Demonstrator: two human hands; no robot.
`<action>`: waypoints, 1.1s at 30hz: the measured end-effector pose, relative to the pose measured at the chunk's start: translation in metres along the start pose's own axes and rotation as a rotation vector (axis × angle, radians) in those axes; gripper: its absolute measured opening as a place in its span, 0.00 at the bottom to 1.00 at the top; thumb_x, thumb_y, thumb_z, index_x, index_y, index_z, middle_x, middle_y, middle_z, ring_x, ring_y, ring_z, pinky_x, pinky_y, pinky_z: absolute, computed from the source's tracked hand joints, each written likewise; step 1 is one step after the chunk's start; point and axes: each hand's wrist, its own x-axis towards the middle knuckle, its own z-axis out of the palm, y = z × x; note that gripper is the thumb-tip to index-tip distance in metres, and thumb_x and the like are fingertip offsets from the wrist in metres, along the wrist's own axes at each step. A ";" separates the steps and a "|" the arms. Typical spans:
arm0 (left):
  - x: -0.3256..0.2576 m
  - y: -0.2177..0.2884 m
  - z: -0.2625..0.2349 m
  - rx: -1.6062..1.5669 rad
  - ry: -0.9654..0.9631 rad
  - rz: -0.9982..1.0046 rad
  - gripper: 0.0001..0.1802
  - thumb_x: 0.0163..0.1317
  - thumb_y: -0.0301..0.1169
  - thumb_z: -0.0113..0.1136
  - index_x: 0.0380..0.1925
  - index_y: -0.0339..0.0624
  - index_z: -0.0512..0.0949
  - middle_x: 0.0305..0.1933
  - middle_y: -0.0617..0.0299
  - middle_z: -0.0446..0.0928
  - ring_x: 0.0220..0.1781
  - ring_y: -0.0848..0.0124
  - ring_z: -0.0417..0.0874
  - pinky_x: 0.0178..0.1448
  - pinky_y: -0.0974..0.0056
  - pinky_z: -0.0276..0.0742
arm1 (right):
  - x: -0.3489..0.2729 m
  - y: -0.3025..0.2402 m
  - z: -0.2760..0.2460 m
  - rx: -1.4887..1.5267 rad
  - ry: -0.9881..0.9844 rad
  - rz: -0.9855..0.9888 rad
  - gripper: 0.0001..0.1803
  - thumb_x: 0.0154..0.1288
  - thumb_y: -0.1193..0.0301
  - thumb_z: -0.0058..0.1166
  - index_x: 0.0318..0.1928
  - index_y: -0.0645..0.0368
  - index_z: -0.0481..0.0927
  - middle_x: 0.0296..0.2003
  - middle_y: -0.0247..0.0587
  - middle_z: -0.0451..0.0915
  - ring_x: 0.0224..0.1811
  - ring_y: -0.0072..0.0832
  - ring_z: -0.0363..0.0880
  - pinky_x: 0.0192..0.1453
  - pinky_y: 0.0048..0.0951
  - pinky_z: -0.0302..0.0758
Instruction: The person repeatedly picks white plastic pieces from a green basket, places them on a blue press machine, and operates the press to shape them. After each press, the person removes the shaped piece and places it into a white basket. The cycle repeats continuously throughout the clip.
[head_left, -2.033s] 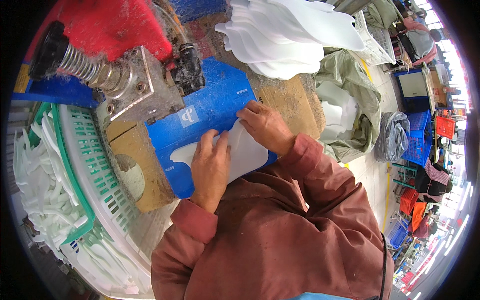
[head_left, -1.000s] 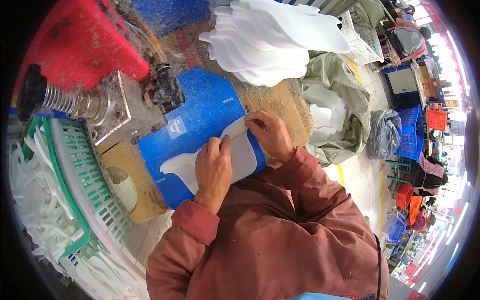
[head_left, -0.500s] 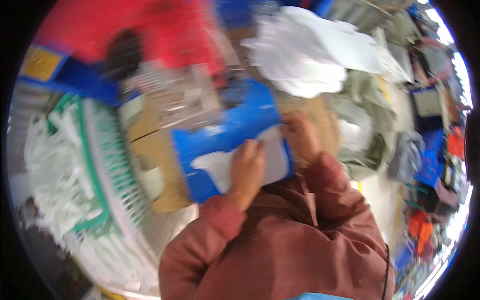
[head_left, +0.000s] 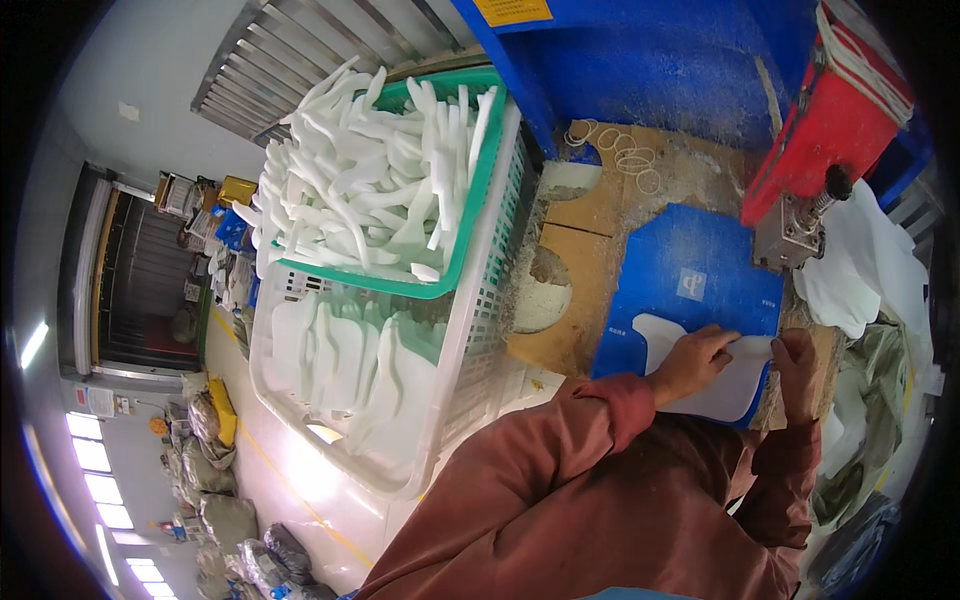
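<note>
A flat white curved piece [head_left: 736,388], smooth and foam-like, lies on a blue board [head_left: 656,268] at the right. My left hand [head_left: 692,364] rests over its middle, with the fingers curled at the piece's upper edge. At its right corner my right hand [head_left: 797,372] pinches the edge between thumb and fingers. Part of the piece is hidden under my left hand and sleeve. The blue board sits on a worn wooden worktop [head_left: 578,262].
Left of the worktop stands a white plastic basket [head_left: 462,400] holding stacked white pieces. A green basket [head_left: 470,240] full of white strips rests on it. A red machine arm [head_left: 800,125] with a black knob overhangs the board. White sheets [head_left: 865,260] lie beyond it.
The view has swung left, bringing the baskets into full sight and shifting board and hands to the right. Both hands stay on the white piece; the left one's fingers now curl at its upper edge.
</note>
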 end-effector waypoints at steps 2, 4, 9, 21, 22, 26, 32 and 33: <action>0.001 -0.005 -0.003 -0.116 -0.030 -0.072 0.24 0.68 0.22 0.67 0.64 0.36 0.78 0.43 0.53 0.82 0.42 0.61 0.86 0.49 0.58 0.81 | -0.001 -0.001 0.001 -0.005 0.040 0.085 0.08 0.78 0.70 0.58 0.53 0.57 0.82 0.43 0.32 0.83 0.39 0.21 0.80 0.39 0.24 0.78; 0.003 -0.010 -0.005 -0.184 -0.046 -0.094 0.25 0.69 0.22 0.66 0.66 0.36 0.77 0.43 0.53 0.83 0.41 0.65 0.85 0.49 0.59 0.81 | 0.000 -0.004 0.005 -0.010 0.047 0.107 0.12 0.80 0.68 0.57 0.57 0.58 0.82 0.44 0.33 0.83 0.40 0.20 0.80 0.38 0.24 0.78; 0.006 -0.001 -0.011 -0.208 -0.102 -0.143 0.29 0.68 0.23 0.68 0.69 0.38 0.74 0.48 0.51 0.82 0.46 0.62 0.85 0.53 0.58 0.82 | -0.013 -0.022 0.019 -0.186 0.016 -0.109 0.16 0.79 0.71 0.57 0.62 0.61 0.83 0.50 0.37 0.86 0.48 0.24 0.82 0.51 0.27 0.79; -0.054 0.121 -0.086 0.651 0.145 0.427 0.30 0.68 0.33 0.66 0.70 0.37 0.74 0.55 0.53 0.79 0.57 0.52 0.80 0.74 0.47 0.71 | -0.083 -0.116 0.014 0.229 -0.068 -0.474 0.17 0.80 0.80 0.54 0.64 0.63 0.82 0.55 0.45 0.87 0.58 0.28 0.83 0.68 0.33 0.75; -0.063 0.132 -0.092 0.673 0.102 0.392 0.29 0.69 0.32 0.65 0.69 0.37 0.75 0.52 0.54 0.79 0.56 0.53 0.81 0.72 0.48 0.73 | -0.085 -0.121 0.019 0.184 -0.048 -0.477 0.17 0.80 0.80 0.53 0.65 0.63 0.82 0.55 0.45 0.87 0.58 0.29 0.83 0.68 0.33 0.75; -0.103 0.170 -0.133 0.807 0.193 0.406 0.28 0.68 0.30 0.63 0.68 0.37 0.77 0.43 0.58 0.74 0.46 0.58 0.79 0.56 0.53 0.74 | -0.093 -0.144 0.049 0.122 -0.162 -0.552 0.19 0.82 0.73 0.54 0.68 0.63 0.79 0.56 0.47 0.86 0.55 0.31 0.84 0.63 0.34 0.78; -0.195 0.214 -0.252 1.317 0.355 0.256 0.29 0.67 0.30 0.67 0.68 0.37 0.76 0.52 0.48 0.82 0.51 0.51 0.82 0.55 0.49 0.79 | -0.095 -0.156 0.085 0.152 -0.338 -0.548 0.23 0.83 0.67 0.54 0.72 0.63 0.76 0.58 0.50 0.86 0.51 0.33 0.85 0.53 0.35 0.81; -0.215 0.223 -0.274 1.140 0.531 0.061 0.27 0.70 0.29 0.67 0.68 0.38 0.77 0.56 0.48 0.82 0.51 0.55 0.85 0.54 0.53 0.82 | -0.091 -0.153 0.084 0.159 -0.331 -0.530 0.22 0.84 0.67 0.53 0.71 0.62 0.77 0.58 0.48 0.86 0.50 0.33 0.85 0.51 0.34 0.81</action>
